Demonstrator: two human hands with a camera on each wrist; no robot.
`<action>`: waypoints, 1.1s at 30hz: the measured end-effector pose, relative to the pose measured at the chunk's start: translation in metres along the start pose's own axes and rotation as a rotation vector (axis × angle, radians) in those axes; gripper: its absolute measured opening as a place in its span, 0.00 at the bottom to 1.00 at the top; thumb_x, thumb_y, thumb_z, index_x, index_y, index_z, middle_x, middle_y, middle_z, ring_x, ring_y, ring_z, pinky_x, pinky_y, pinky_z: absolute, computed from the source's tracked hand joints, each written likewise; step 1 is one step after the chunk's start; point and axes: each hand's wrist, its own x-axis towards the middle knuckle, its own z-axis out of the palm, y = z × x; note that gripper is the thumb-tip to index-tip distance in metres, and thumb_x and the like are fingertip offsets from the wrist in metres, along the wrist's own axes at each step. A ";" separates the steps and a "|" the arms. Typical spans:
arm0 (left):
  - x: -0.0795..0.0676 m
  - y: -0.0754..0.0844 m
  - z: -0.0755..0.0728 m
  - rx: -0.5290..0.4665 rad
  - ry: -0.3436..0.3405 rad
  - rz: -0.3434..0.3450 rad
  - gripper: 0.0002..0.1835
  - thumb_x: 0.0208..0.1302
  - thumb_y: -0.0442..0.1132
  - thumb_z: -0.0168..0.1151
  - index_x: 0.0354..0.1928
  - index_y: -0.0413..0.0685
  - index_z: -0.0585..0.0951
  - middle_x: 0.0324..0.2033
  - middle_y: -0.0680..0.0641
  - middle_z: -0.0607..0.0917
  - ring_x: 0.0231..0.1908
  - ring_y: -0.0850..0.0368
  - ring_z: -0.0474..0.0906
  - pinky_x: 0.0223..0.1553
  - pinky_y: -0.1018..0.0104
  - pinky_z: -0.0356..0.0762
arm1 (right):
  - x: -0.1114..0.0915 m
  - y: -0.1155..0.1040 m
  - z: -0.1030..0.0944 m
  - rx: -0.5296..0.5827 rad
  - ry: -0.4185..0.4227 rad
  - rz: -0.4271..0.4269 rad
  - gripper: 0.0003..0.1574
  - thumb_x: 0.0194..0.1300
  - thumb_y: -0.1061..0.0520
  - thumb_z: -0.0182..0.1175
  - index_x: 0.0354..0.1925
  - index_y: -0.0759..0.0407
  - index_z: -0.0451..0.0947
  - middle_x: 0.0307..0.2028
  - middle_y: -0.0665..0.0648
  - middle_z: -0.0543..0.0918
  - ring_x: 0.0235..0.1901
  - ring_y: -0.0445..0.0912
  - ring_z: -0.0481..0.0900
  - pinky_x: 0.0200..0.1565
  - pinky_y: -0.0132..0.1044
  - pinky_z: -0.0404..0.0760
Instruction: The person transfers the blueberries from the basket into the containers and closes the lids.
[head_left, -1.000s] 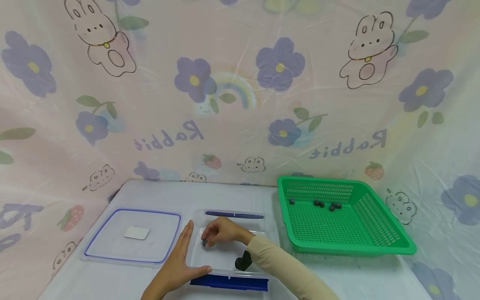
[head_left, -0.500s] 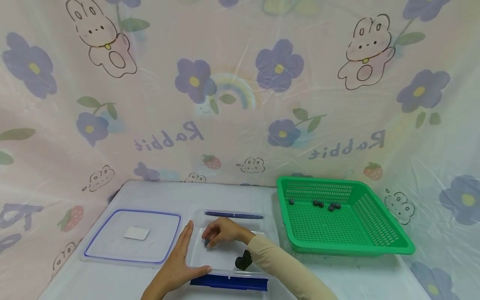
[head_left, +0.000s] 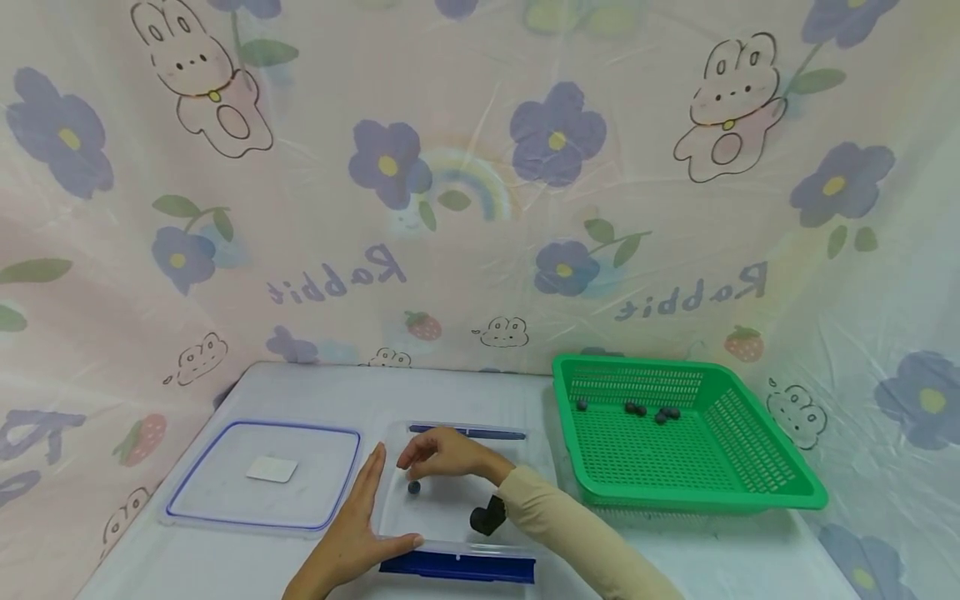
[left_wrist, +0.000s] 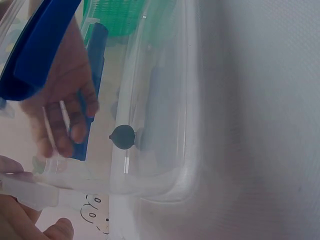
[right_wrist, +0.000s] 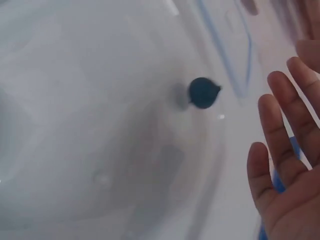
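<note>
A single blueberry (head_left: 414,488) lies on the floor of a clear plastic box (head_left: 442,517), near its left side; it shows dark and round in the left wrist view (left_wrist: 123,137) too. Just above and behind it hovers my right hand (head_left: 450,454), fingers loosely bent and apart from the berry. In the right wrist view the right hand's fingers (right_wrist: 280,135) are spread with nothing between them. My left hand (head_left: 348,533) spans the box's front left corner, its straight fingers along the left side and its thumb on the front rim.
A green basket (head_left: 690,492) with several blueberries (head_left: 636,409) stands to the right. On the left lies a clear lid (head_left: 217,492) with a blue seal and a white rectangle (head_left: 272,468). Blue latches (head_left: 457,568) hang at the box's front and back.
My right hand has let go of the blueberry and risen slightly away from it; the berry now lies on the box floor. The left hand has kept its place.
</note>
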 end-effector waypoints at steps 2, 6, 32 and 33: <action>0.000 0.000 0.000 -0.004 0.005 -0.002 0.68 0.44 0.59 0.77 0.77 0.44 0.43 0.75 0.39 0.44 0.71 0.35 0.45 0.62 0.32 0.52 | -0.001 -0.005 -0.002 0.005 -0.003 -0.036 0.14 0.63 0.63 0.63 0.46 0.68 0.82 0.42 0.62 0.85 0.37 0.36 0.81 0.44 0.30 0.79; 0.000 -0.001 0.001 -0.017 0.014 0.007 0.68 0.43 0.58 0.78 0.77 0.44 0.43 0.75 0.40 0.44 0.71 0.37 0.44 0.63 0.33 0.52 | -0.003 -0.015 -0.008 -0.065 0.023 -0.097 0.13 0.65 0.61 0.62 0.46 0.66 0.82 0.39 0.56 0.86 0.38 0.36 0.81 0.45 0.31 0.79; 0.003 0.004 -0.001 0.025 -0.049 -0.091 0.69 0.44 0.61 0.76 0.77 0.47 0.40 0.75 0.40 0.41 0.72 0.36 0.42 0.63 0.31 0.49 | -0.055 -0.068 -0.059 -0.655 0.213 -0.178 0.16 0.65 0.54 0.63 0.51 0.55 0.80 0.44 0.48 0.82 0.44 0.39 0.77 0.48 0.33 0.77; 0.003 0.005 -0.002 0.033 -0.056 -0.088 0.68 0.44 0.62 0.76 0.77 0.46 0.40 0.75 0.40 0.41 0.71 0.35 0.42 0.62 0.30 0.49 | -0.058 -0.067 -0.062 -0.654 0.226 -0.191 0.16 0.65 0.54 0.63 0.51 0.55 0.80 0.44 0.48 0.82 0.44 0.40 0.77 0.48 0.33 0.77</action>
